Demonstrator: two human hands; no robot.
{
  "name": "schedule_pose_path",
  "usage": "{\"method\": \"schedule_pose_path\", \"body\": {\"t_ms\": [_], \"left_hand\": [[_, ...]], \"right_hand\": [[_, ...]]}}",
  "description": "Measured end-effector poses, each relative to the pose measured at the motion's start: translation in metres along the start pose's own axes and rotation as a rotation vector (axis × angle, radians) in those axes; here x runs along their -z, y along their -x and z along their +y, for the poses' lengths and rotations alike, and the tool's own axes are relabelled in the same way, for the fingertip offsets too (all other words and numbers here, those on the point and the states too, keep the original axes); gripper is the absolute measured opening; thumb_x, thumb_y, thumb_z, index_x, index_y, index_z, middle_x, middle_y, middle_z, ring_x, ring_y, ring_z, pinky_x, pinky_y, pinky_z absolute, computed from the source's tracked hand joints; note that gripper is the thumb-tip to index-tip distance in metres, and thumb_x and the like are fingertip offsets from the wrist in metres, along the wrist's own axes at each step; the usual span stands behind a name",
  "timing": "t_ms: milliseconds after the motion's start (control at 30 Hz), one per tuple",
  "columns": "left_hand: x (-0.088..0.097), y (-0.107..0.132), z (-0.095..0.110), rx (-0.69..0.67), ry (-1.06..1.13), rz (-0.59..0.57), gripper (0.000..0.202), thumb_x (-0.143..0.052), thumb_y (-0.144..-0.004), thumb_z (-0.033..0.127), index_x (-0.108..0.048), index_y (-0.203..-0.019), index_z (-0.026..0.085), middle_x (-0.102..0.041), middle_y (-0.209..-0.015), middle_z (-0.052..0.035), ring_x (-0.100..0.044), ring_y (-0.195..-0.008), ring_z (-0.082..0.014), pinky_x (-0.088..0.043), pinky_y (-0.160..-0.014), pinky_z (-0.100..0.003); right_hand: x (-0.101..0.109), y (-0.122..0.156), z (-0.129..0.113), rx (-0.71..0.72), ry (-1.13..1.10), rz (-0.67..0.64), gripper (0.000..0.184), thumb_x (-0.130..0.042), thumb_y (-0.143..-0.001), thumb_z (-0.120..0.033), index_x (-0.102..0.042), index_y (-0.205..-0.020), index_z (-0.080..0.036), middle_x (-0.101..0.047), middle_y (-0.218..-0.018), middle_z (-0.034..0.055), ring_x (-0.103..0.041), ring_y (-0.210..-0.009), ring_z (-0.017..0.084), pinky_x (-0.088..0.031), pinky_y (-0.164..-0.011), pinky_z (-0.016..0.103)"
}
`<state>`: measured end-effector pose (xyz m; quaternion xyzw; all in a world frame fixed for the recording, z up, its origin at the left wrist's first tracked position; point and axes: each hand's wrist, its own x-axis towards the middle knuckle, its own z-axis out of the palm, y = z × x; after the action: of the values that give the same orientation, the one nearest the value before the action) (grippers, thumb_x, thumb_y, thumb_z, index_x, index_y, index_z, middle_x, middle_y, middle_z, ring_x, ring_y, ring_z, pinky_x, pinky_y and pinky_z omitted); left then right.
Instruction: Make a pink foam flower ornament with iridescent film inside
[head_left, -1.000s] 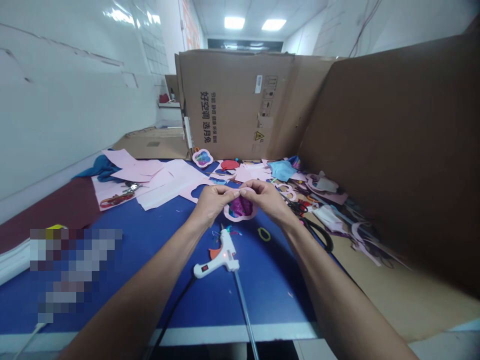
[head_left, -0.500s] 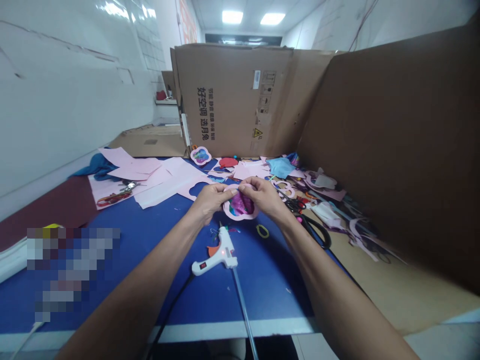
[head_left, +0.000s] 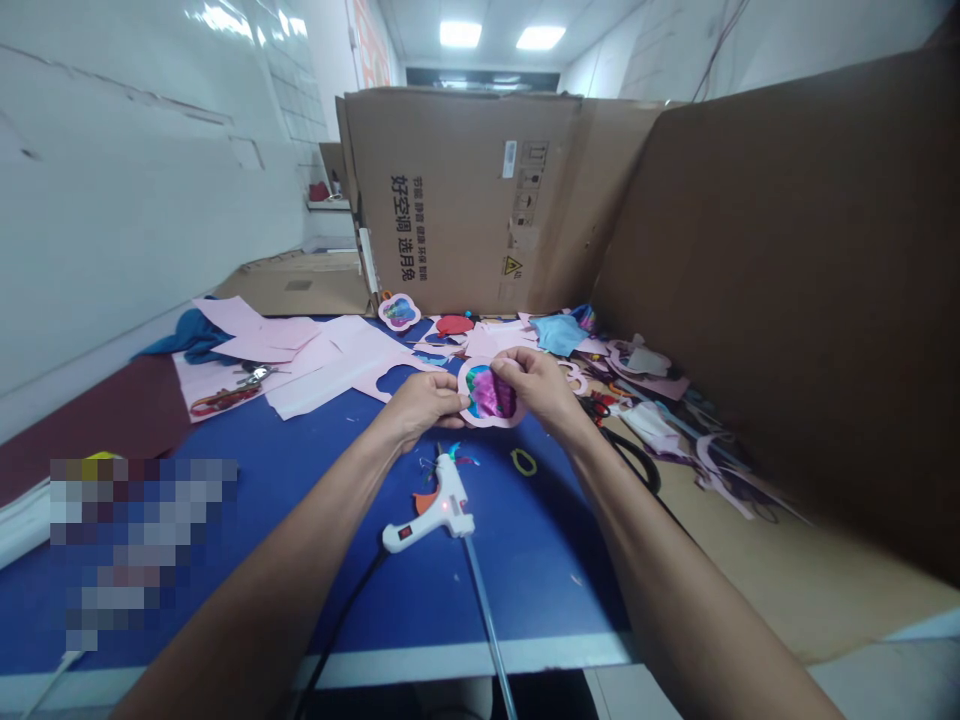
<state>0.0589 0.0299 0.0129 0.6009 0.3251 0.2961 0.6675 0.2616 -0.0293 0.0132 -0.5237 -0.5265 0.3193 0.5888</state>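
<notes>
Both my hands hold a flower-shaped pink foam frame (head_left: 489,422) above the blue table, with a shiny purple and teal film (head_left: 491,393) filling its opening. My left hand (head_left: 422,405) pinches the frame's left edge between thumb and fingers. My right hand (head_left: 537,386) grips its upper right side, with fingers lying over the film. Just below my hands, a white hot glue gun (head_left: 442,506) lies on its side, its black cord (head_left: 345,602) running toward the table's near edge.
The blue table (head_left: 525,570) holds pink foam sheets (head_left: 322,355), a finished flower frame (head_left: 399,312), scissors (head_left: 630,458) and a heap of colored scraps (head_left: 562,335). A metal rod (head_left: 487,620) lies on the table. Cardboard panels (head_left: 465,200) stand behind and right.
The pink frame has turned toward me, showing more of the film. My left hand has slid to its left edge, and my right hand now rests on its upper right side.
</notes>
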Motion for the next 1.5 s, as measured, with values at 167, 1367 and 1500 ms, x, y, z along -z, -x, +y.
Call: {"method": "schedule_pose_path", "body": {"t_ms": [167,1367,1500], "left_hand": [[0.0002,0.0008,0.0022,0.018,-0.020,-0.005,0.026,-0.096,-0.067,0.025,-0.078,-0.083,0.014,-0.076,-0.080,-0.0073,-0.071,-0.066,-0.0140,-0.061,-0.063,-0.023],[0.0007,0.0003,0.0062,0.022,-0.070,0.052,0.019,-0.087,-0.076,0.029,-0.077,-0.081,0.015,-0.077,-0.077,-0.0077,-0.070,-0.061,-0.0128,-0.058,-0.058,-0.021],[-0.0004,0.0002,0.0074,0.015,-0.054,0.055,0.026,-0.093,-0.070,0.030,-0.076,-0.082,0.015,-0.077,-0.075,-0.0064,-0.069,-0.060,-0.0132,-0.059,-0.058,-0.022]], "right_hand": [[-0.0004,-0.0005,-0.0013,0.067,0.116,0.052,0.030,-0.074,-0.085,-0.049,-0.070,-0.079,-0.020,-0.067,-0.068,0.0020,-0.055,-0.061,0.016,-0.043,-0.058,0.029],[-0.0003,-0.0011,-0.0017,-0.003,-0.031,0.013,0.032,-0.080,-0.079,-0.050,-0.070,-0.081,-0.020,-0.064,-0.062,-0.0002,-0.054,-0.052,0.015,-0.041,-0.047,0.025],[0.0006,-0.0039,0.0007,0.018,-0.052,0.029,0.032,-0.083,-0.076,-0.049,-0.071,-0.080,-0.019,-0.066,-0.067,0.0004,-0.054,-0.056,0.014,-0.043,-0.051,0.025]]}}
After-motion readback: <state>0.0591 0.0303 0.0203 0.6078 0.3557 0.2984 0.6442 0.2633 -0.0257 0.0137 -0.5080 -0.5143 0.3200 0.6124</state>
